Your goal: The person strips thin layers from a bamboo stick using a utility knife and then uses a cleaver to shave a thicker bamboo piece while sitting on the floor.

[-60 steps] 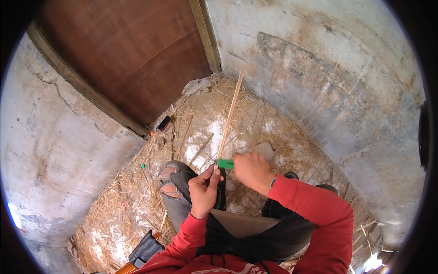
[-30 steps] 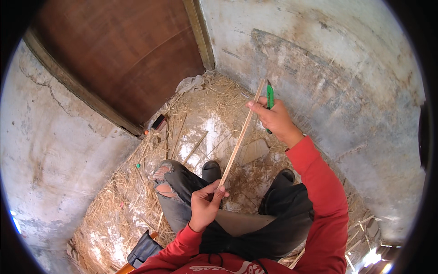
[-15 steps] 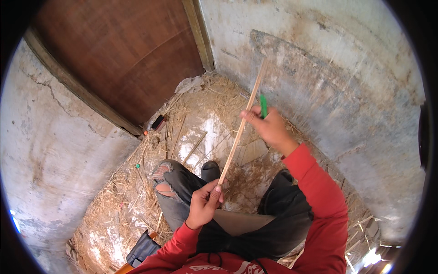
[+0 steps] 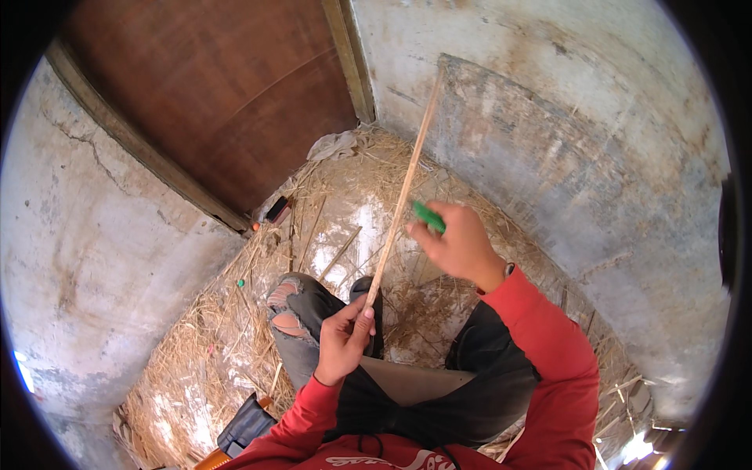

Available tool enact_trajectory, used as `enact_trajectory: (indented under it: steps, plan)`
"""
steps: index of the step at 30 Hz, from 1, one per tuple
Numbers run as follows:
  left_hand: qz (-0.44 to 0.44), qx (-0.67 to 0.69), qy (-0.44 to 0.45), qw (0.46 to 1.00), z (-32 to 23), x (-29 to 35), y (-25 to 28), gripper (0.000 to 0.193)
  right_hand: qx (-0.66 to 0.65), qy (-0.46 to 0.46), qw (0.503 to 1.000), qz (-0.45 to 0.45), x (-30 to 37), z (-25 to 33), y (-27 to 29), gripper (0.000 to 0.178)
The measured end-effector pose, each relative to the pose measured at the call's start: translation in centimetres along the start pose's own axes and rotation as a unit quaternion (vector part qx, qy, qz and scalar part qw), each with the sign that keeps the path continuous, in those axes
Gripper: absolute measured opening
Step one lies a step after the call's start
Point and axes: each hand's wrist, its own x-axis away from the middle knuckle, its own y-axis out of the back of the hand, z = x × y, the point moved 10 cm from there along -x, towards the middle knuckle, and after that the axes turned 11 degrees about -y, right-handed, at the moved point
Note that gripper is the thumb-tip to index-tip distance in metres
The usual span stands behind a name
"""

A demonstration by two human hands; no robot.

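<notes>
Straw-strewn floor (image 4: 235, 345); left hand (image 4: 341, 341) grips thin wooden stick (image 4: 403, 188).

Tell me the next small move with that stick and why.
Probably draw the green-handled tool along the long stick toward the left hand: the right hand holds it against the shaft midway, while the left grips the lower end.

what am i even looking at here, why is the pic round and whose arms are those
The picture comes from a wide fisheye camera worn on a person's head, looking down, so edges bend and the corners go dark. The red-sleeved arms are that person's own. The left hand grips the lower end of a long thin stick. The right hand holds a small green tool against the stick higher up. The person sits on a straw-covered floor, between concrete walls and a brown wooden door.
</notes>
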Motion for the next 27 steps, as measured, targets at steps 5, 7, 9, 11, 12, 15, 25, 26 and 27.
enact_trajectory:
  steps: [5, 7, 9, 11, 12, 15, 25, 26, 27]
  plan:
    - [-0.034, -0.050, -0.024, 0.998, -1.7, -2.0, 0.4, 0.035, 0.207, 0.003, 0.974, 0.094, 3.5, 0.5, -5.2, 0.021]
    - [-0.042, -0.043, -0.021, 0.998, -1.4, -2.4, 0.6, 0.035, 0.241, 0.007, 0.965, 0.101, 4.0, 0.4, -6.7, 0.020]
    - [-0.045, -0.045, -0.014, 0.998, -1.0, -2.4, 0.7, 0.035, 0.241, 0.008, 0.969, 0.052, 3.3, 0.1, -6.6, 0.018]
    - [-0.046, -0.056, -0.003, 0.997, -0.5, -1.8, 0.9, 0.035, 0.249, -0.005, 0.968, 0.027, 2.3, -1.3, -6.6, 0.017]
    - [-0.042, -0.056, 0.002, 0.998, -0.3, -1.6, 0.8, 0.034, 0.253, -0.018, 0.967, 0.027, 1.4, -2.0, -6.5, 0.016]
    - [-0.032, -0.050, 0.024, 0.998, 0.2, -1.1, 0.8, 0.032, 0.269, -0.057, 0.959, 0.068, 0.4, -3.3, -7.2, 0.017]
    - [0.088, -0.044, 0.086, 0.991, 1.8, 9.5, 0.6, 0.030, 0.277, -0.253, 0.901, -0.220, -8.1, -23.5, 13.8, 0.030]
    - [0.089, -0.041, 0.098, 0.990, 2.0, 10.0, 0.9, 0.031, 0.270, -0.260, 0.904, -0.206, -7.6, -24.6, 14.2, 0.032]
    - [0.085, -0.032, 0.100, 0.991, 2.3, 9.4, 1.2, 0.033, 0.262, -0.265, 0.907, -0.195, -7.4, -24.2, 14.4, 0.035]
